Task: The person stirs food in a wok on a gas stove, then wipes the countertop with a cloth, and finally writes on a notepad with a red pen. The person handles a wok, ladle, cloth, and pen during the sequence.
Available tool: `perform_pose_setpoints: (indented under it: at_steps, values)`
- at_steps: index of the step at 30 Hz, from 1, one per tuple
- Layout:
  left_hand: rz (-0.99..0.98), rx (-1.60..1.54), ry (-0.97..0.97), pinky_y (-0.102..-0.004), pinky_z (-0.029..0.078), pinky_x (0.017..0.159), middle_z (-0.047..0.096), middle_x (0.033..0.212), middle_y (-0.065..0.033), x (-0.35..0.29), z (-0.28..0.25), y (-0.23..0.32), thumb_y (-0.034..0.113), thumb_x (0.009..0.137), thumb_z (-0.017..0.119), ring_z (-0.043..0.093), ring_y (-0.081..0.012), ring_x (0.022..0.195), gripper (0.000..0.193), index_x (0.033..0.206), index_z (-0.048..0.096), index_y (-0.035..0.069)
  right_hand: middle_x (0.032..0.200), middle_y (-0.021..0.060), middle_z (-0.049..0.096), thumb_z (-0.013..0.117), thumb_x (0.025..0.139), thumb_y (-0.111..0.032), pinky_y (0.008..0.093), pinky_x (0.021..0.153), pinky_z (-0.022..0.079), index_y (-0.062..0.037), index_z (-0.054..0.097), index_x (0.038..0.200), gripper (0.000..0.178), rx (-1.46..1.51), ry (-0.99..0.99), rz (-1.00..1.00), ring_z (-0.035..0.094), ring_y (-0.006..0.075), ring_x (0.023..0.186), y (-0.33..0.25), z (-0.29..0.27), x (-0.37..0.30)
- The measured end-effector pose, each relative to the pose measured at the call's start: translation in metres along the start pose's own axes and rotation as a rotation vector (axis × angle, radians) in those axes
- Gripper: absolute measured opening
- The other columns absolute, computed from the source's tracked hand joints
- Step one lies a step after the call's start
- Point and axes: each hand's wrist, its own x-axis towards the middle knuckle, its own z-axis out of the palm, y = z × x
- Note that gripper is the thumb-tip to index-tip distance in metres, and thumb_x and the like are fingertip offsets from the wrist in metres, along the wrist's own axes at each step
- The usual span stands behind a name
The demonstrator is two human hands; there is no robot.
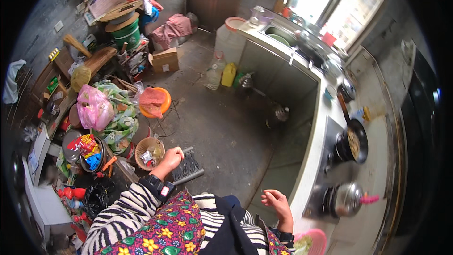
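Note:
My left hand (171,158) is out over the floor at the left, its fingers curled closed. What they hold, if anything, is hidden. Just beside it is a grey rack-like thing with dark bristles or slats (188,166); whether the hand touches it I cannot tell. A wicker basket (140,150) with small wrappers in it stands left of that hand. My right hand (278,203) hovers near the counter's front edge, fingers loosely bent and apart, with nothing visible in them. Closest to it is a pink basket (321,241) holding pale green vegetable pieces.
Along the right runs a white counter (309,160) with a frying pan (362,144) of food and a glass-lidded pot (348,198) on the stove. An orange stool (163,105) and crowded shelves line the left. Bottles (229,74) stand by the cabinet.

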Motion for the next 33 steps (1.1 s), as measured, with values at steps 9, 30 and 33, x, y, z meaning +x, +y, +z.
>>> perform_pose_setpoints:
  at_steps: [9,30,33]
  values:
    - [-0.223,-0.323,0.190,-0.0283,0.037,0.046,0.052,0.058,-0.0031,0.099,-0.033,0.014,-0.005,0.073,0.041,0.046,-0.0125,0.049,0.021,0.065,0.056,0.006,0.096,0.0098,0.070,0.062,0.095,-0.025,0.0269,0.069,0.055,-0.0010,0.063,0.115,0.031,-0.139,-0.112,-0.038,0.068,0.0141,0.078,-0.129,-0.032,0.216]
    - [-0.353,-0.505,0.795,-0.0284,0.044,0.052,0.057,0.069,-0.0029,0.334,-0.143,0.067,0.000,0.084,0.051,0.057,-0.0134,0.061,0.010,0.078,0.057,0.005,0.094,0.0092,0.071,0.065,0.094,-0.026,0.0268,0.067,0.054,-0.0013,0.065,0.111,0.031,-0.410,-0.547,-0.086,0.068,0.0153,0.078,-0.420,0.128,0.628]
    - [-0.265,-0.430,0.734,-0.0323,0.040,0.053,0.057,0.065,-0.0051,0.372,-0.190,0.068,-0.003,0.077,0.045,0.055,-0.0146,0.059,0.016,0.077,0.059,0.004,0.094,0.0089,0.071,0.065,0.094,-0.026,0.0273,0.067,0.054,-0.0010,0.065,0.111,0.031,-0.406,-0.562,-0.103,0.068,0.0150,0.077,-0.461,0.167,0.654]
